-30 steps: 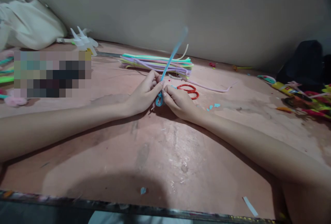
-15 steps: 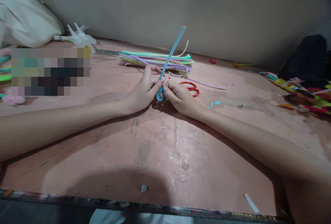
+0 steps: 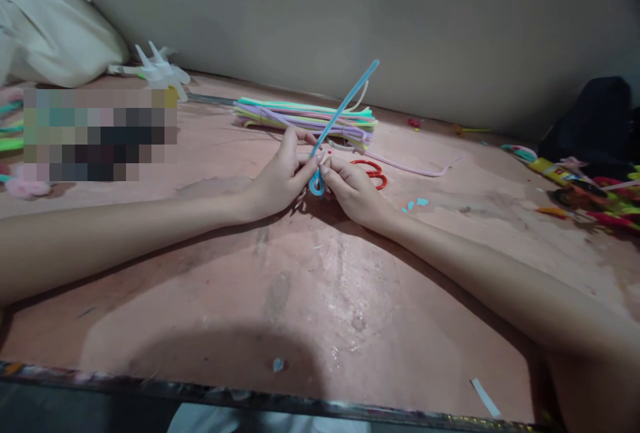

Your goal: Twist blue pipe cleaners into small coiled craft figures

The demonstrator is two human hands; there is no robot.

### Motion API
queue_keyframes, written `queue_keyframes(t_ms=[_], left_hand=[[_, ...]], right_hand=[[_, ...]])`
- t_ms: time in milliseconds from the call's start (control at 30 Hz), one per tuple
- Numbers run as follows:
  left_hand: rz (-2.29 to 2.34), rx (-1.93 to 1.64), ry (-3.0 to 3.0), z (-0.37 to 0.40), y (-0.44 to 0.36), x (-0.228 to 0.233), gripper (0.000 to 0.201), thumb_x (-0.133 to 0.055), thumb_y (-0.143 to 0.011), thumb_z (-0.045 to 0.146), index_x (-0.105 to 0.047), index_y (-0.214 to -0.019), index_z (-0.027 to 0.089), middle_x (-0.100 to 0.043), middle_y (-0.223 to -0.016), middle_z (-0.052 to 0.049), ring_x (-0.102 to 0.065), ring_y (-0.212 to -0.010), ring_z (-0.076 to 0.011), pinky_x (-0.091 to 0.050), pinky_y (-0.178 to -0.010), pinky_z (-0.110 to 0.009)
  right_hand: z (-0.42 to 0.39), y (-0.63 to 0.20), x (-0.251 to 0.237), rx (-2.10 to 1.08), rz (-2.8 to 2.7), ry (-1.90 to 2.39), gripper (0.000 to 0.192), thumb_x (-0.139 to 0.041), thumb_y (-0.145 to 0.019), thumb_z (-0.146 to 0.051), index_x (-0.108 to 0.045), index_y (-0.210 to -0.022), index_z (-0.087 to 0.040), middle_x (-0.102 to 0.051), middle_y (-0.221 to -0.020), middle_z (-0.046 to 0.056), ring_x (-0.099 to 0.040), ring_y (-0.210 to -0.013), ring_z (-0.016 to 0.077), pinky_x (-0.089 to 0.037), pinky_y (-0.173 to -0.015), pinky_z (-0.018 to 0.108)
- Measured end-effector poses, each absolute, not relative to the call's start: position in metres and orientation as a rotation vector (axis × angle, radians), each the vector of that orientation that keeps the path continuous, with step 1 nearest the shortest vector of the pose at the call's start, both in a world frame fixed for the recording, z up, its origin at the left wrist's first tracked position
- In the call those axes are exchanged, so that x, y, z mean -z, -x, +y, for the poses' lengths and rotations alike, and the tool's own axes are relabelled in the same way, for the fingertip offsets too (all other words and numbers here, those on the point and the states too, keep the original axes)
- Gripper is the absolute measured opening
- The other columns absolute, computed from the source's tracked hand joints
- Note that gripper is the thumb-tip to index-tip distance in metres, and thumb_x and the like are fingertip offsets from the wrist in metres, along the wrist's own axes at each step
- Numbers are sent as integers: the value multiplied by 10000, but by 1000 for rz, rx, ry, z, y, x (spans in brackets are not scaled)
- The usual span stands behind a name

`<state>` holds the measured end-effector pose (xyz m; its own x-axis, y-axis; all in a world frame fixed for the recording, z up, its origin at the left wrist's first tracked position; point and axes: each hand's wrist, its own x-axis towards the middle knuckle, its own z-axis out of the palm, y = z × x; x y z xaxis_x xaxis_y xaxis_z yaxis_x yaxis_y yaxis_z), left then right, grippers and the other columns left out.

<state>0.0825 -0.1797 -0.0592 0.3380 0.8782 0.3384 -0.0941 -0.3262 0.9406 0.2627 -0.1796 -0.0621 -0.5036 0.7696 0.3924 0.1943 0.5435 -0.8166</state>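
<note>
- Pink tbl [image 3: 210, 300]: worn, marked top, grey wall [image 3: 425, 26] behind.
- White bag [image 3: 65, 40]: far L corner, nr the wall.
- Dark bulky item [image 3: 587, 130]: far R, bright craft bits [image 3: 600, 203] in front of it.
- Stem bundle [image 3: 300, 118]: lying crosswise at back ctr, beyond the hands, pastel colours.
- L hand [image 3: 280, 173]: thumb & forefinger pinching blue stem just above its loop.
- R hand [image 3: 355, 190]: fingertips pinched on same stem at loop's neck, right beside L fingertips; exact contact partly hidden.
- Blue stem [image 3: 345, 106]: btwn both hands, mid-view; small loop at btm, long straight end slanting up & R.
- Scissors [image 3: 383, 182]: red handles showing just behind R hand.
- White strip [image 3: 485, 398]: nr edge, R side.
- Blue scraps [image 3: 423, 202]: tiny, R of scissors.
</note>
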Motion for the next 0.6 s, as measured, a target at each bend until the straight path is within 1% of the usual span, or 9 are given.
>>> queue_keyframes(t_ms=[67, 167, 267, 367, 433, 533, 600], left_hand=[[746, -1193, -1537, -181, -83, 59, 259, -706, -997, 298, -485, -1127, 261, -663, -696, 64, -667, -688, -156, -463, -688, -274], [770, -1176, -1495, -183, -82, 57, 348, -742, -973, 285, -500, -1221, 251, -649, -654, 78, -645, -610, -155, -442, -644, -271], [772, -1161, -1421, -184, -82, 54, 484, -762, -945, 254, -477, -1336, 238, -665, -643, 84, -640, -559, -158, -433, -609, -272], [776, -1174, -1376, -185, -82, 51, 549, -756, -933, 215, -455, -1392, 228, -674, -639, 92, -681, -598, -164, -459, -626, -267], [774, -1170, -1363, -185, -82, 51, 558, -761, -928, 203, -454, -1393, 230, -660, -627, 101, -676, -589, -157, -469, -621, -258], [768, -1151, -1315, -185, -81, 52, 522, -772, -943, 230, -467, -1367, 245, -629, -636, 96, -674, -570, -149, -482, -602, -239], [774, -1136, -1307, -184, -80, 54, 461, -779, -958, 264, -491, -1318, 251, -605, -635, 90, -652, -530, -141, -469, -569, -230]], right_hand=[[-178, -263, 65, -918, -2011, 786, 330, -466, -1108, -405, -479, -824, -236, -526, -773, -8, -493, -729, 159, -417, -723, 313], [-175, -264, 68, -831, -2040, 799, 311, -403, -1118, -366, -461, -838, -244, -569, -832, 12, -529, -800, 184, -443, -797, 340], [-174, -265, 69, -759, -2080, 769, 358, -343, -1142, -430, -455, -852, -251, -597, -859, 23, -557, -839, 206, -454, -838, 367], [-176, -267, 68, -687, -2158, 730, 369, -371, -1141, -501, -470, -883, -256, -602, -854, 20, -556, -813, 212, -448, -804, 367], [-178, -268, 67, -637, -2183, 727, 351, -386, -1140, -494, -469, -892, -259, -589, -839, 17, -549, -793, 210, -438, -779, 361], [-180, -271, 65, -590, -2221, 747, 340, -379, -1139, -473, -451, -883, -261, -573, -812, 16, -534, -755, 209, -408, -734, 358], [-181, -272, 64, -572, -2255, 759, 336, -390, -1134, -479, -449, -886, -260, -592, -825, 23, -542, -752, 209, -395, -716, 358]])
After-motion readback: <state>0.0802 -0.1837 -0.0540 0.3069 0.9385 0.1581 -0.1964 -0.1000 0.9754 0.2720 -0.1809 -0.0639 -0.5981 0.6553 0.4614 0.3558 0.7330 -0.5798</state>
